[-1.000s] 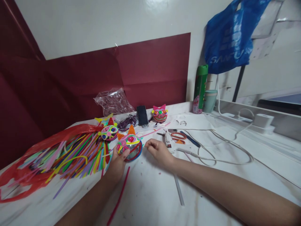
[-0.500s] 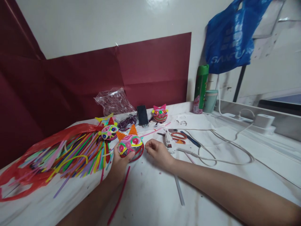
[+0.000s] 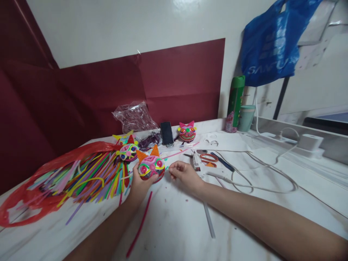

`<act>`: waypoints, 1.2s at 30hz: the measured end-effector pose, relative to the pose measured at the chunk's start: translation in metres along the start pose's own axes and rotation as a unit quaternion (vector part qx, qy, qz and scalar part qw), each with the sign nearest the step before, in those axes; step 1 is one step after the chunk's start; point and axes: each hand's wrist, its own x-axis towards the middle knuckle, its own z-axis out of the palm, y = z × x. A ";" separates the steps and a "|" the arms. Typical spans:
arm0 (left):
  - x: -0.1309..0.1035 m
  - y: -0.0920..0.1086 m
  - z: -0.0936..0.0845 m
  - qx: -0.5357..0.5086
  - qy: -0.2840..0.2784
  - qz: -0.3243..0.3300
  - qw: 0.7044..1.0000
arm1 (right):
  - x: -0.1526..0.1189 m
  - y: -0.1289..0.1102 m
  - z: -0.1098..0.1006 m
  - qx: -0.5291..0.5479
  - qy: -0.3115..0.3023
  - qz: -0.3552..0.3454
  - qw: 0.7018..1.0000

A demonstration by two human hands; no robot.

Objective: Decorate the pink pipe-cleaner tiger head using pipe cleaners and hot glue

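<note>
My left hand (image 3: pixel 141 183) is closed around a pipe-cleaner animal head (image 3: pixel 151 167) with orange pointed ears, pink round eyes and yellow and white outlines. Its face is turned towards me, just above the table. To its right, my right hand (image 3: pixel 185 174) has thumb and forefinger pinched together, apart from the head. A tiny green bit shows by those fingertips, but whether they grip it I cannot tell. Beyond the right hand lie a white glue gun (image 3: pixel 196 161) and orange-handled scissors (image 3: pixel 208 158). A crimson pipe cleaner (image 3: pixel 140 224) lies in front of the left hand.
Many coloured pipe cleaners (image 3: pixel 89 177) spill from a red plastic bag (image 3: pixel 54 158) at left. Finished-looking heads (image 3: pixel 127 152) and a pink one (image 3: pixel 187 132) stand behind, near a phone (image 3: pixel 166 133). A white cable (image 3: pixel 282 175) loops across the right, below a power strip (image 3: pixel 280 137).
The animal head has tipped in my left hand, so its face shows more squarely and its lower rim less. My right hand stays pinched beside it. The view has shifted slightly.
</note>
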 end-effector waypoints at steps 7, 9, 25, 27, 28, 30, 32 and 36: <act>-0.013 0.018 -0.014 0.130 0.042 0.334 0.933 | -0.006 -0.004 0.004 0.052 -0.081 0.040 0.995; -0.024 0.027 -0.012 0.117 -0.045 0.359 0.925 | -0.010 -0.005 0.006 0.063 -0.116 0.048 0.990; -0.038 0.029 -0.003 -0.009 -0.102 0.143 0.984 | -0.024 -0.006 0.009 0.139 -0.239 0.118 0.954; -0.036 0.034 -0.005 -0.013 -0.070 0.155 0.985 | -0.022 -0.007 0.008 0.146 -0.228 0.119 0.955; -0.035 0.036 -0.007 -0.014 -0.061 0.159 0.985 | -0.020 -0.007 0.007 0.148 -0.222 0.118 0.957; -0.035 0.040 -0.008 -0.013 -0.059 0.154 0.986 | -0.018 -0.007 0.006 0.150 -0.213 0.114 0.959; -0.035 0.040 -0.008 -0.010 -0.076 0.137 0.988 | -0.017 -0.007 0.005 0.149 -0.207 0.112 0.961; -0.035 0.029 -0.003 -0.010 -0.109 0.118 0.987 | -0.017 -0.009 0.006 0.150 -0.198 0.111 0.962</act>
